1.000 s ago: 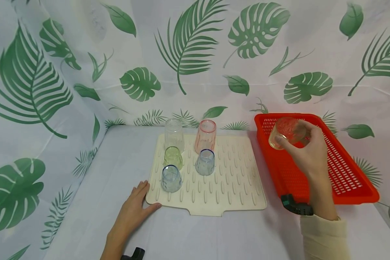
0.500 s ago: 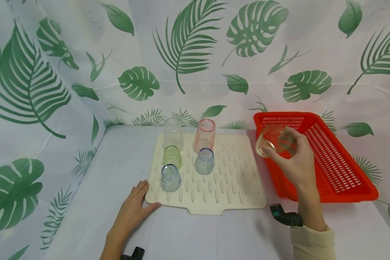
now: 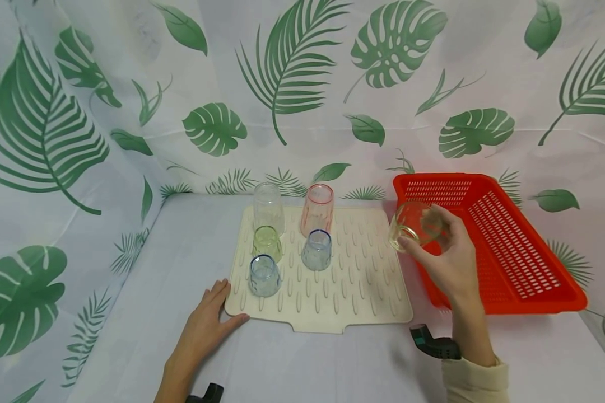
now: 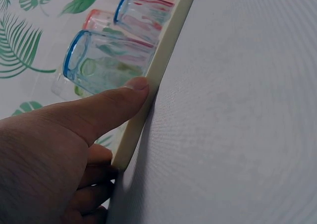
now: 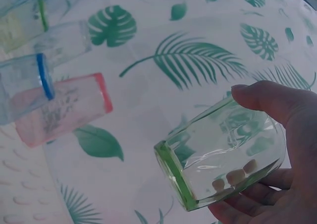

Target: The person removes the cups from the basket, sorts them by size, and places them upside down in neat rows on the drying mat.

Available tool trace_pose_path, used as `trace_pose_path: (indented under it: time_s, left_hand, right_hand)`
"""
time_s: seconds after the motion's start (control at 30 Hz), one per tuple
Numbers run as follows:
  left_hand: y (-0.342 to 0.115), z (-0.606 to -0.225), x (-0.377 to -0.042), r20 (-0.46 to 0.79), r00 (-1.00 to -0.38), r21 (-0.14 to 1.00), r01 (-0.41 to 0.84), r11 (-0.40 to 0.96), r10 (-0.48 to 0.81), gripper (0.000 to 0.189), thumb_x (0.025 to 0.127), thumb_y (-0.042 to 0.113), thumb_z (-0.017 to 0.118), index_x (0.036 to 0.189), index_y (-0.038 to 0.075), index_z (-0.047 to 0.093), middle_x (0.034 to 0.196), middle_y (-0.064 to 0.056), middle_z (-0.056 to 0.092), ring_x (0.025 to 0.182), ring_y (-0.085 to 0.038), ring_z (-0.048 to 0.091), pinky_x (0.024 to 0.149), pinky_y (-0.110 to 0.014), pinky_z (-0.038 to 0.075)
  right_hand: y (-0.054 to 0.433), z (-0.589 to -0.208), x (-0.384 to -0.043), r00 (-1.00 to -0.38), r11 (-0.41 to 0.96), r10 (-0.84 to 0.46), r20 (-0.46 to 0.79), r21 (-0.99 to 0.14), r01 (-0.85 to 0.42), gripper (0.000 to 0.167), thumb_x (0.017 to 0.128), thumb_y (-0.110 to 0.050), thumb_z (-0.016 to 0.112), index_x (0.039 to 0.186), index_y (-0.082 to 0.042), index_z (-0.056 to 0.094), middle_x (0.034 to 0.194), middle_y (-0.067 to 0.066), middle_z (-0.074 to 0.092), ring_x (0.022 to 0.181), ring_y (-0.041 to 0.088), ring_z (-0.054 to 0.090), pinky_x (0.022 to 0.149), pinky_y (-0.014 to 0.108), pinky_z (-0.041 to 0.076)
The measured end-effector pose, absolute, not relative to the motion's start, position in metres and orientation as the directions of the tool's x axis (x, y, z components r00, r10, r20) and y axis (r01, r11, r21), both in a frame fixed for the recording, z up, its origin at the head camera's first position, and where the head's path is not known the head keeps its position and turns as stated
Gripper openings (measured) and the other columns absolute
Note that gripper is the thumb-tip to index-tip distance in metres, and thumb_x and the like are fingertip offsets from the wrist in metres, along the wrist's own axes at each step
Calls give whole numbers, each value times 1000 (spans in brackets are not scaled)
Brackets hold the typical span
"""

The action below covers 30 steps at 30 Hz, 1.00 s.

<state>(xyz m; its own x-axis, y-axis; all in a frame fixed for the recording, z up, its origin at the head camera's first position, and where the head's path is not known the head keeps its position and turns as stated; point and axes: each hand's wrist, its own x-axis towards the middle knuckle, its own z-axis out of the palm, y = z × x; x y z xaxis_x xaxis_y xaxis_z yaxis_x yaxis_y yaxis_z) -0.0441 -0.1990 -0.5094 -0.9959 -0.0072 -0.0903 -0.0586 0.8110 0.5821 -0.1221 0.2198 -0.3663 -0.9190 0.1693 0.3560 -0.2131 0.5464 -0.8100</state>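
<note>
My right hand (image 3: pixel 456 260) holds a green-tinted drinking glass (image 3: pixel 411 221) at the red basket's left rim, beside the drying mat (image 3: pixel 368 302). In the right wrist view the glass (image 5: pixel 213 152) is tilted, its thick green end pointing away, with thumb above and fingers below. My left hand (image 3: pixel 204 324) rests at the mat's front left corner; its thumb (image 4: pixel 136 85) touches the front edge in the left wrist view. On the mat stand a tall clear glass (image 3: pixel 269 207), a tall pink glass (image 3: pixel 317 210), a short green glass (image 3: pixel 267 246) and two short blue glasses (image 3: pixel 264 277), narrower ends up.
A red perforated basket (image 3: pixel 539 291) stands right of the mat. White cloth (image 3: pixel 136 319) covers the table. A leaf-printed curtain (image 3: pixel 302 157) rises behind the mat and basket, and also along the left side.
My right hand has carried the green-tinted glass leftward and slightly down, from over the basket toward the mat's right edge. The left hand has stayed at the mat's corner.
</note>
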Motion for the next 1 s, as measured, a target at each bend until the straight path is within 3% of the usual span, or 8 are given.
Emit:
trace_pose_path:
  time_s: [0.2,0.43,0.7,1.0]
  left_hand:
    - [-200,-509,-44,-104,-994,582,-69,810,-10,95,84,58,73,154,5,37,164,-16,30,152,-42,23,123,-58,24]
    - [-201,-506,-45,-126,-992,620,-96,778,-23,95,87,59,70,156,5,34,164,-16,29,151,-45,22,122,-60,24]
    - [-201,-490,-48,-31,-999,639,-37,769,-22,92,89,53,70,155,0,33,161,-20,33,150,-40,30,122,-56,29]
    - [-194,-455,-53,117,-993,650,89,755,17,89,89,53,70,154,2,36,158,-19,40,146,-39,38,116,-58,37]
  right_hand:
    - [215,-367,-120,-919,547,158,360,-807,-222,79,80,-10,84,148,-14,45,140,8,57,122,11,53,111,22,45]
    - [210,-367,-117,-925,529,131,357,-814,-239,78,80,-10,83,148,-14,45,140,11,55,123,9,51,107,12,44]
    - [203,-365,-114,-936,549,103,335,-804,-228,81,81,-15,83,150,-10,41,145,11,54,131,29,51,105,9,43]
    - [197,-365,-112,-934,534,71,351,-804,-262,81,79,-12,84,149,-10,43,143,10,55,128,20,52,103,4,40]
